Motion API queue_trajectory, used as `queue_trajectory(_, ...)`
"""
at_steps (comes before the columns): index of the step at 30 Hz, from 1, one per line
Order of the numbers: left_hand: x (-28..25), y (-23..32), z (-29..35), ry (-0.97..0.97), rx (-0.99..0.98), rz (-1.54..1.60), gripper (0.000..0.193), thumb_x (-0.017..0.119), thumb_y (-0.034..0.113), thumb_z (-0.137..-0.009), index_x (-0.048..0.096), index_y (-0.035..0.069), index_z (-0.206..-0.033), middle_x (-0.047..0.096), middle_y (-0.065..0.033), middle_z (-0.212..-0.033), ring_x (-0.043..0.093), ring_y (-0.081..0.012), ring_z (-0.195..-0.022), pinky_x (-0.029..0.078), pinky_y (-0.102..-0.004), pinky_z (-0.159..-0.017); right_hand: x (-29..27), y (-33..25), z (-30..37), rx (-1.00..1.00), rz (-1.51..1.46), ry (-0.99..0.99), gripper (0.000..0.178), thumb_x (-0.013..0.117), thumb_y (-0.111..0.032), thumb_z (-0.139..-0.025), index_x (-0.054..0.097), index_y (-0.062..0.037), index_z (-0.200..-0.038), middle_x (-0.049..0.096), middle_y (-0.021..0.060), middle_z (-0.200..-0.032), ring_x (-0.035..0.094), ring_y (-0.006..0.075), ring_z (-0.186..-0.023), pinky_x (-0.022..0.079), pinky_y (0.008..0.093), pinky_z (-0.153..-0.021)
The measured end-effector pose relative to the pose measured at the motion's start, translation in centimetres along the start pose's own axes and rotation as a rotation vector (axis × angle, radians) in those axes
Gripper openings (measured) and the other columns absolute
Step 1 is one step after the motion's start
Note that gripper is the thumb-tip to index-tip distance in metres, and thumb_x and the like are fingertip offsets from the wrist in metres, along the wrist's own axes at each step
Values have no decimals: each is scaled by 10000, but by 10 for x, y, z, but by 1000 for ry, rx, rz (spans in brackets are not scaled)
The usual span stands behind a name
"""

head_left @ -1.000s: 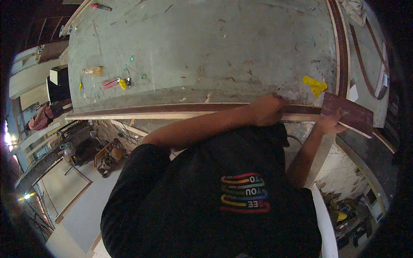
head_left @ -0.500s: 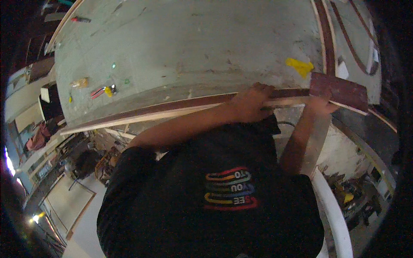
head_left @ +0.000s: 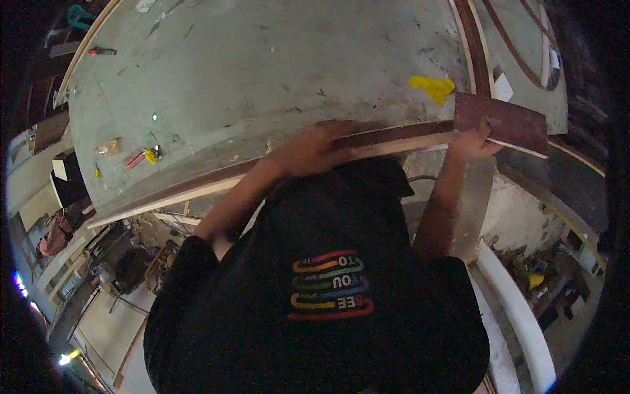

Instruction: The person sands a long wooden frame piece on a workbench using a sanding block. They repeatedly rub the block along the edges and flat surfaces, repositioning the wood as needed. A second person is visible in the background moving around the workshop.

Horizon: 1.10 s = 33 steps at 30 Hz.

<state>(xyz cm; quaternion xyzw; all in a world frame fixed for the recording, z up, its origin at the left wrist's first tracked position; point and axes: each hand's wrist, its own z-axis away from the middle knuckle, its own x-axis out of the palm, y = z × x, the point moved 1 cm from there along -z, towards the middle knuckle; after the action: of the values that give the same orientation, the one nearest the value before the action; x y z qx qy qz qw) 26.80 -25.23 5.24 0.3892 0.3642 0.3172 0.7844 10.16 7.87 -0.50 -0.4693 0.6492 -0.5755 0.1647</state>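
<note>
A long wooden strip (head_left: 197,185), brown on top with a pale edge, runs along the near side of the grey-green tabletop. My left hand (head_left: 315,148) lies over it, slightly blurred, fingers reaching to the right and apart. Across the strip's right end rests a dark red-brown rectangular board (head_left: 508,121) with a pale lower edge. My right hand (head_left: 474,142) is closed on that board's near edge, thumb on top and the other fingers hidden beneath. Just beyond the board is a yellow scrap (head_left: 433,88).
Pliers with red handles (head_left: 136,159), a yellow piece (head_left: 151,155) and a clear packet (head_left: 109,146) lie at the left of the tabletop (head_left: 262,72). A red-and-black tool (head_left: 102,51) is farther back. Another brown strip (head_left: 475,52) runs away at the right.
My left hand has slid left along the strip. My right hand keeps its hold on the board. The whole view has shifted a little.
</note>
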Motion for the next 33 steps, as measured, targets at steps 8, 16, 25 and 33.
queue_trajectory(8,23,-64,140,359,-259,-474,677,609,532,-962,514,70,-1447,489,-177,-1509,460,-418,-1378,350,-563,-1150,-3,-5,-7,636,-332,-298,786,673,-397,-936,334,-72,-1566,485,186,-1479,573,380,-1230,510,551,-1010)
queue_trajectory(16,49,-79,151,637,-144,-472,545,673,277,-901,560,113,-1408,545,-119,-1390,507,-331,-1297,410,-516,-1116,78,-18,72,487,543,-844,877,673,-138,-858,254,-78,-1627,458,120,-1496,604,264,-1151,533,401,-915)
queue_trajectory(25,52,-88,152,863,-143,-674,472,721,230,-800,613,99,-1240,586,-71,-1185,537,-274,-1201,452,-426,-1019,153,-92,152,80,606,-2034,942,679,10,-690,385,-144,-1572,361,151,-1621,311,369,-1502,246,467,-1246)
queue_trajectory(33,59,-113,141,762,-186,-629,477,676,208,-841,590,119,-1302,565,-109,-1249,527,-307,-1258,439,-475,-1066,159,-94,169,83,674,-2182,928,705,-6,-687,418,-165,-1555,436,163,-1556,354,390,-1463,250,490,-1243)
